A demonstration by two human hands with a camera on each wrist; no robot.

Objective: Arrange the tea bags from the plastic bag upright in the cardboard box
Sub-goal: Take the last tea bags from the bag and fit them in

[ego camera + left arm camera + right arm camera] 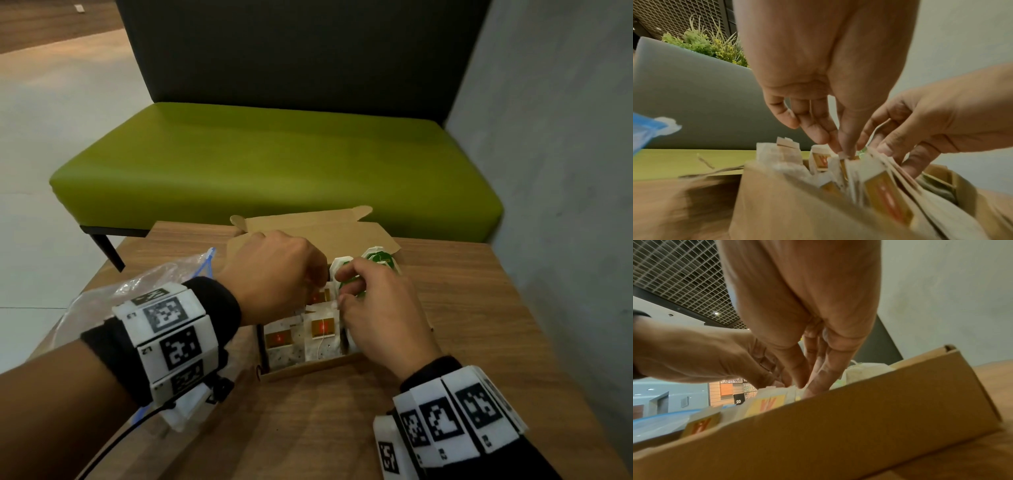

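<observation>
An open cardboard box stands on the wooden table. Tea bags with gold and red tags stand upright in its near part, and green-tagged ones stand at the back. My left hand reaches down into the box, and its fingertips pinch the top of a gold-tagged tea bag. My right hand meets it from the right, thumb and fingers closing on tea bag tops in the middle row. The plastic bag lies left of the box under my left forearm.
A green bench with a dark backrest stands just beyond the table. A grey wall runs along the right. The box's lid flap lies open towards the bench. Bare wood shows in front of the box and to its right.
</observation>
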